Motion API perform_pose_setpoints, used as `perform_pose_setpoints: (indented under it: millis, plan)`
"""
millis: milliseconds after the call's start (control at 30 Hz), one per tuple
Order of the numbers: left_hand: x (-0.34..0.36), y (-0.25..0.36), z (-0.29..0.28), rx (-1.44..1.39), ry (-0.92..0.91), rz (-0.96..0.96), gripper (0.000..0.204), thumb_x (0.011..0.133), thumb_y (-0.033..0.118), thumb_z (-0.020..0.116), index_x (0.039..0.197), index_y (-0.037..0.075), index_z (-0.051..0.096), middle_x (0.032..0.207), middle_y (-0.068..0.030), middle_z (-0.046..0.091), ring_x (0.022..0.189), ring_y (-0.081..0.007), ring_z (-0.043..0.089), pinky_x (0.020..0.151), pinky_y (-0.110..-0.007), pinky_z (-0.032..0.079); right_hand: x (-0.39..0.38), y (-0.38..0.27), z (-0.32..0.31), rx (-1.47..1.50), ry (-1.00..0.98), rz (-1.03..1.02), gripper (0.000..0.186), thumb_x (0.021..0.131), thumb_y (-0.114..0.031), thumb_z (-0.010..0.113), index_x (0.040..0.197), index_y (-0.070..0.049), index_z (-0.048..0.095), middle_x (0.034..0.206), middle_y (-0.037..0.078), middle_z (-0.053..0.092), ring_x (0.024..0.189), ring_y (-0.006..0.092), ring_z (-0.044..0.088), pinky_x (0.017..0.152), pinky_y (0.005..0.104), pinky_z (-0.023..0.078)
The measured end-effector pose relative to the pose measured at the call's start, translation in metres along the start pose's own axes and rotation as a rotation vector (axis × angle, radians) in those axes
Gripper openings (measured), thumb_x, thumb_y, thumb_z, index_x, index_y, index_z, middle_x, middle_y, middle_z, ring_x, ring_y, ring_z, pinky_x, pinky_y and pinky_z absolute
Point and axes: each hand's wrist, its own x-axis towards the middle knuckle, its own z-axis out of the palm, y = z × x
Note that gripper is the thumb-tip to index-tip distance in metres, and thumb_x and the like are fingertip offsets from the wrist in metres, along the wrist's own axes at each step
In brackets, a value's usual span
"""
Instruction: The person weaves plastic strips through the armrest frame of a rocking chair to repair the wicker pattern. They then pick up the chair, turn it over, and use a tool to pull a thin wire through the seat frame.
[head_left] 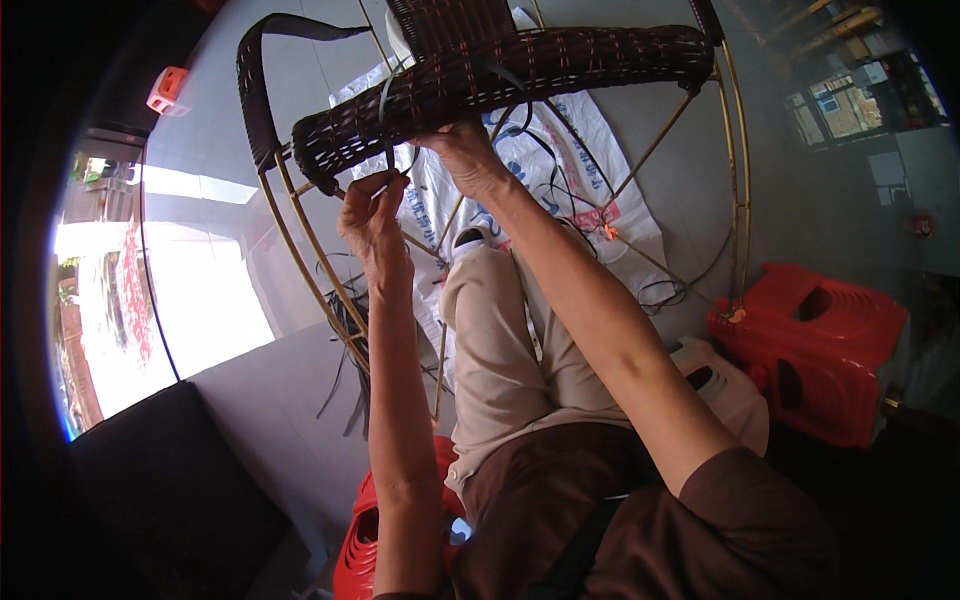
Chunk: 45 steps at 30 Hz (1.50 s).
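Note:
In front of me stands a chair with a dark brown woven seat on a gold metal frame. At the seat's near left edge, my left hand is closed, thumb and fingertips pinching a thin dark weaving strip that hangs down from the weave. My right hand reaches up against the underside of the woven edge. Its fingertips are partly hidden there, so whether they grip anything does not show. Another loop of strip curves below the seat, right of that hand.
A white printed sheet lies on the floor under the chair, with loose dark strips beside it. Red plastic stools stand at the right, and another red stool is near my left forearm. A small orange-and-white item is at the far left.

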Motion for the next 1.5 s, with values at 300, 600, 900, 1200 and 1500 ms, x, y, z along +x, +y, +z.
perform_pose_setpoints:
  millis: [300,600,900,1200,1500]
  plan:
    - [0.002,0.000,0.001,-0.006,-0.019,0.002,0.013,0.074,0.001,0.060,0.086,-0.002,0.058,0.082,-0.0091,0.062,0.076,-0.0152,0.060,0.073,-0.024,0.047,0.000,-0.005,0.000,0.034,-0.022,-0.005,0.033,0.067,-0.001,0.066,0.099,-0.007,0.058,0.094,-0.001,0.058,0.089,0.0101,0.051,0.086,0.0254,0.038]
    - [0.012,-0.002,0.000,0.012,0.000,0.001,0.015,0.075,0.003,0.061,0.088,-0.001,0.058,0.083,-0.0095,0.061,0.075,-0.0165,0.061,0.073,-0.026,0.048,-0.001,-0.017,0.010,0.090,0.017,0.035,0.039,0.070,-0.003,0.063,0.107,-0.007,0.052,0.099,-0.001,0.054,0.093,0.0103,0.049,0.087,0.0257,0.037]
    - [0.013,-0.002,0.000,-0.002,-0.012,-0.015,0.014,0.074,0.002,0.060,0.087,-0.002,0.058,0.082,-0.0095,0.062,0.075,-0.0163,0.061,0.074,-0.026,0.048,0.000,0.001,0.009,0.343,0.051,0.036,0.038,0.067,0.004,0.062,0.101,-0.011,0.054,0.093,-0.003,0.055,0.085,0.0061,0.052,0.074,0.0201,0.042]
    - [0.014,0.001,0.003,0.022,0.027,-0.024,0.014,0.074,0.002,0.061,0.087,-0.002,0.058,0.081,-0.0093,0.061,0.072,-0.0166,0.061,0.069,-0.025,0.050,0.003,0.000,-0.002,0.370,0.038,0.098,0.038,0.063,0.003,0.066,0.097,-0.010,0.057,0.089,-0.002,0.059,0.084,0.0082,0.055,0.073,0.0226,0.045]
    - [0.011,0.005,0.003,0.074,0.026,-0.066,0.016,0.075,0.002,0.060,0.089,-0.004,0.057,0.087,-0.0120,0.061,0.078,-0.0185,0.061,0.075,-0.028,0.050,0.003,0.000,-0.004,0.466,0.010,0.110,0.032,0.067,0.004,0.063,0.096,-0.008,0.057,0.091,0.001,0.060,0.086,0.0114,0.057,0.079,0.0262,0.046]
